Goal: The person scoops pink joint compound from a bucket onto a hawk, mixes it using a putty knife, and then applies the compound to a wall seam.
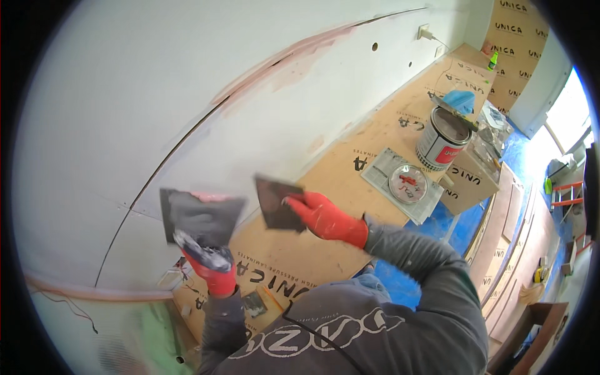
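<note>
My left hand (215,272), in a red glove smeared with grey, grips a wide putty knife (203,219) with its blade turned up. Along that blade's top edge lies some pink filler (215,196). My right hand (331,220), also red-gloved, is closed on a dark, flat spreader (275,203), a little apart from the left blade and slightly blurred. Both tools are in front of a white wall (112,125). A long dark gap (169,156) runs across the wall, and pinkish smears (300,50) surround its upper stretch.
On the board-covered worktop (350,187) stands an opened can (442,140) with a scraper and blue cloth (459,101) on top. Its round lid (407,183) lies on newspaper (378,172). A plug sits in the wall socket (425,32). Blue sheeting (400,284) and stacked panels (519,250) are to the right.
</note>
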Demonstrator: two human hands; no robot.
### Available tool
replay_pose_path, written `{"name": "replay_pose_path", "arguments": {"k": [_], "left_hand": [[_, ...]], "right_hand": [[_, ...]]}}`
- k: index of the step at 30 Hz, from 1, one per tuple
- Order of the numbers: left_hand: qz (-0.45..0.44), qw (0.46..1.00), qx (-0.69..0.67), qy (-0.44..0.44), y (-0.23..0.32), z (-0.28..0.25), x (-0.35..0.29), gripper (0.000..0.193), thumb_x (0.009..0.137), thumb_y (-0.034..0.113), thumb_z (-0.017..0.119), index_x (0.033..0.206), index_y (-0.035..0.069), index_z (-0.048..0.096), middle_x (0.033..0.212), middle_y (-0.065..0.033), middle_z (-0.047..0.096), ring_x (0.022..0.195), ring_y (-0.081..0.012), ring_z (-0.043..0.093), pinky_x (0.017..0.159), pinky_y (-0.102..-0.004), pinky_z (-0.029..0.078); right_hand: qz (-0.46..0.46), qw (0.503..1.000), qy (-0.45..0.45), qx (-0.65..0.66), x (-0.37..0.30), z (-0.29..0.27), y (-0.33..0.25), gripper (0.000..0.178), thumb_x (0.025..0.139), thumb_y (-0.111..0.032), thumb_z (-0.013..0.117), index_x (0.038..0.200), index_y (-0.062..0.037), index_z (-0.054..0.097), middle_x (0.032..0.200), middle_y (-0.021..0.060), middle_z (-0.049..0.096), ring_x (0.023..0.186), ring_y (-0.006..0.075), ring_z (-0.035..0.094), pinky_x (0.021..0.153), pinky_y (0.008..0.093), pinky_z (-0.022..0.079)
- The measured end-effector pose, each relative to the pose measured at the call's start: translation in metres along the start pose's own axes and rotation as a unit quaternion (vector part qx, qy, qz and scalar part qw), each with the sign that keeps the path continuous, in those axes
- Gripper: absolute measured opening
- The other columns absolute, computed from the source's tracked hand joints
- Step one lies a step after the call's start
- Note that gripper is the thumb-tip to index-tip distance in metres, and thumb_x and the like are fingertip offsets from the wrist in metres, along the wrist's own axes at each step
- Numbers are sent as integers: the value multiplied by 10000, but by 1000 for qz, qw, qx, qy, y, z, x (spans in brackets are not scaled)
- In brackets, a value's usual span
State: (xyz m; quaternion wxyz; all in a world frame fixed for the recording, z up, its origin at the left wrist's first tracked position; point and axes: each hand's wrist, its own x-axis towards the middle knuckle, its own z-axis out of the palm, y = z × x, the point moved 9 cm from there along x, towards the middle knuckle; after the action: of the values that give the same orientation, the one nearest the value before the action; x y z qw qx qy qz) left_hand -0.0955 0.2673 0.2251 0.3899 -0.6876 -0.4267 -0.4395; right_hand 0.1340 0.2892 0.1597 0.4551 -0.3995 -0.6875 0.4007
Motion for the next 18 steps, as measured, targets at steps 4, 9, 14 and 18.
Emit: {"name": "replay_pose_path", "arguments": {"k": [4, 9, 14, 18], "left_hand": [[-137, 789, -556, -225, 29, 49, -6, 638, 974, 405, 524, 1418, -36, 398, 1394, -241, 502, 1259, -330, 542, 1050, -404, 425], [56, 817, -361, -446, 59, 78, -13, 397, 821, 87, 642, 1214, 36, 614, 1178, -185, 639, 983, -376, 645, 803, -426, 544], [34, 818, -410, -401, 70, 77, -35, 398, 821, 48, 632, 1218, 31, 615, 1170, -176, 643, 958, -382, 642, 778, -435, 537], [2, 842, -399, -364, 70, 72, -31, 378, 842, 48, 610, 1219, 19, 613, 1155, -192, 645, 949, -398, 641, 782, -442, 534]], "right_hand": [[-159, 971, 178, -15, -34, 2, 6, 722, 807, -183, 789, 1408, -9, 426, 1293, 198, 540, 1200, 281, 563, 970, 397, 482], [-133, 954, 232, -138, -23, -57, -22, 607, 798, -196, 751, 1320, -5, 508, 1266, 205, 572, 1151, 346, 584, 953, 426, 484], [-139, 838, 389, -357, 76, -164, -21, 677, 724, -46, 671, 1365, -220, 536, 1378, 210, 489, 1259, 447, 439, 1060, 513, 374], [-147, 761, 368, -513, 120, -181, -1, 698, 726, -74, 713, 1353, -335, 545, 1427, 207, 442, 1301, 494, 370, 1099, 585, 299]]}}
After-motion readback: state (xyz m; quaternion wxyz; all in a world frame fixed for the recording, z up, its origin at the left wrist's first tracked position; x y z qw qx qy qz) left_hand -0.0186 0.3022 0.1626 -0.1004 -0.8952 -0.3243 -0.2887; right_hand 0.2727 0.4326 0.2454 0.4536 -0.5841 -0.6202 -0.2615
